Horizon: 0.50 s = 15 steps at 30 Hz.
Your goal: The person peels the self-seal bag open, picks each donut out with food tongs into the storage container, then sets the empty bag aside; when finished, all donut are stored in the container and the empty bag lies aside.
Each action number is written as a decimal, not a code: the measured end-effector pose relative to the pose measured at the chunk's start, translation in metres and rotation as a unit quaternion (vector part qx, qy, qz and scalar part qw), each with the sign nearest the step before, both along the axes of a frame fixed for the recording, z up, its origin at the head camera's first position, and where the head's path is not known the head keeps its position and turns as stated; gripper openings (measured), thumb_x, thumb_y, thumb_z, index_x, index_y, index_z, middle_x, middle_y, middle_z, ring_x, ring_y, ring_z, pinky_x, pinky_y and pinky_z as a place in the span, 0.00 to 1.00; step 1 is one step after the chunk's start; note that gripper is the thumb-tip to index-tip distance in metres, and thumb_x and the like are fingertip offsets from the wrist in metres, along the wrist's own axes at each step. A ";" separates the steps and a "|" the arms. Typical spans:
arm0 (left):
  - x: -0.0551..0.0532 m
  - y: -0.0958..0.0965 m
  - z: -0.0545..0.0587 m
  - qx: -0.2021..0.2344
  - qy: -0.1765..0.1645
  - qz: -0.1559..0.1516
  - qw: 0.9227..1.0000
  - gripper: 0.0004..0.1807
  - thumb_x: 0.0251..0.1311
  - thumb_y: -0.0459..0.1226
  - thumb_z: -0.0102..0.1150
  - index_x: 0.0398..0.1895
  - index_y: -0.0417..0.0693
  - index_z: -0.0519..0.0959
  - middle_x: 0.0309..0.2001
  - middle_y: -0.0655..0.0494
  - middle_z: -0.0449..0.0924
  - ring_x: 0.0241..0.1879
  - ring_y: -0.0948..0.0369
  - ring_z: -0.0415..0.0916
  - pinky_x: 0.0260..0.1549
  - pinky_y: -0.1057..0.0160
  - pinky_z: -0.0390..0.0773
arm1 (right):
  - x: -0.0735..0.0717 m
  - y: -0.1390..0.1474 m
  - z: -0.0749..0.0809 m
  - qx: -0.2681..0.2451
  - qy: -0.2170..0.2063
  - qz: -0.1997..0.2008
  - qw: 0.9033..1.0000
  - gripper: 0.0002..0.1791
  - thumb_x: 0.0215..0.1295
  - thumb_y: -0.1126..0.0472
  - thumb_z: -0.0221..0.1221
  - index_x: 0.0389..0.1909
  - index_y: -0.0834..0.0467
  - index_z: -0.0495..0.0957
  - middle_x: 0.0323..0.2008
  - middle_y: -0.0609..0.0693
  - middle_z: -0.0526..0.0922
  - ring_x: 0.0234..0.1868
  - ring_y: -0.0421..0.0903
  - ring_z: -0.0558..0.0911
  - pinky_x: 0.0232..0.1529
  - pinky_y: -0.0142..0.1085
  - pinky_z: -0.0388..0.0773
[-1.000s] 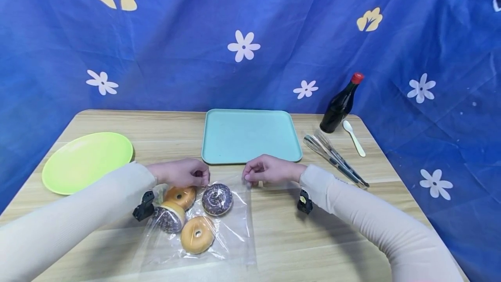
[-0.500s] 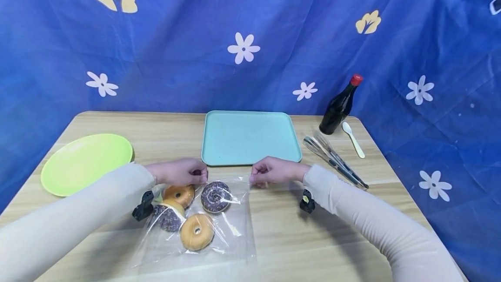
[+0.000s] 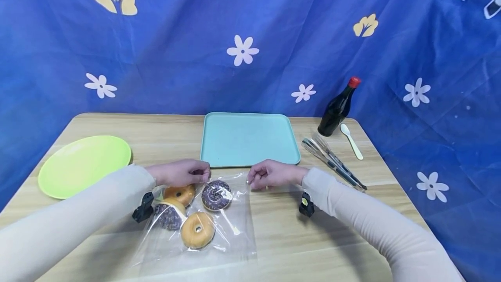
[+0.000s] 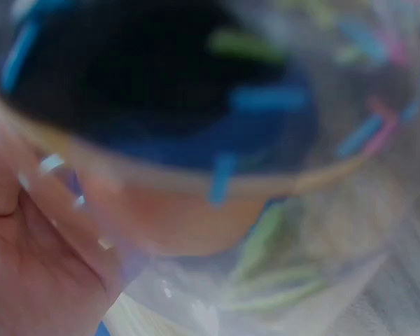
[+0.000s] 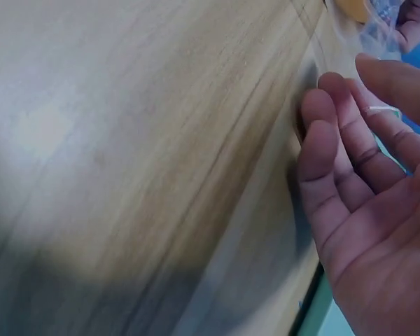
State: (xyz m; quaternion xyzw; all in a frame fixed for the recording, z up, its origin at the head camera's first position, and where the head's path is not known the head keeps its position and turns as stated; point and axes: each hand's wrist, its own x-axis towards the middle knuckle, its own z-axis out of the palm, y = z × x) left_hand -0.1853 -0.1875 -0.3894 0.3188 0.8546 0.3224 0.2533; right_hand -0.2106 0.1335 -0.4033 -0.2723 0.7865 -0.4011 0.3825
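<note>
A clear plastic bag [image 3: 231, 243] lies on the table. Inside are two plain ring donuts [image 3: 197, 229] and two dark-iced donuts [image 3: 216, 195] with sprinkles. My left hand [image 3: 184, 172] pinches the bag's far edge. In the left wrist view, a sprinkled donut [image 4: 175, 91] looms large and blurred behind the plastic, beside my palm [image 4: 42, 266]. My right hand [image 3: 275, 173] is at the bag's far right corner, thumb and index finger together on its edge. The other fingers [image 5: 318, 150] curl loosely in the right wrist view; the fingertip contact is partly hidden.
Just beyond the hands lies a light blue tray [image 3: 250, 138]. A lime-green plate [image 3: 84, 164] is at the left. On the right are tongs [image 3: 332, 160], a white spoon [image 3: 351, 142] and a dark bottle [image 3: 336, 110] with a red cap, near the blue curtain [image 3: 176, 55].
My right hand shifted slightly right along with the bag's corner, then a little back left. The left hand stays on the bag's edge. The donuts have barely moved.
</note>
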 end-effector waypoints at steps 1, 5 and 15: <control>0.000 0.000 -0.001 0.004 -0.006 -0.001 1.000 0.08 0.76 0.35 0.53 0.34 0.46 0.73 0.33 0.57 0.75 0.35 0.64 0.70 0.41 0.66 0.73 | 0.000 -0.001 -0.001 -0.003 -0.009 0.000 1.000 0.10 0.71 0.65 0.64 0.51 0.61 0.82 0.31 0.46 0.83 0.29 0.41 0.79 0.28 0.30 0.76; 0.002 -0.001 -0.004 0.015 -0.019 -0.001 1.000 0.08 0.76 0.36 0.53 0.35 0.45 0.74 0.34 0.56 0.76 0.37 0.63 0.71 0.43 0.65 0.73 | 0.000 -0.003 -0.001 -0.011 -0.031 0.004 0.999 0.09 0.72 0.66 0.63 0.50 0.62 0.82 0.30 0.51 0.84 0.27 0.42 0.81 0.26 0.31 0.79; 0.000 -0.004 -0.006 0.011 0.007 0.001 1.000 0.08 0.76 0.36 0.52 0.35 0.47 0.74 0.33 0.59 0.75 0.36 0.65 0.71 0.43 0.65 0.73 | -0.002 -0.002 0.003 0.004 -0.015 0.002 1.000 0.07 0.73 0.63 0.63 0.45 0.62 0.84 0.32 0.51 0.87 0.30 0.41 0.84 0.29 0.32 0.83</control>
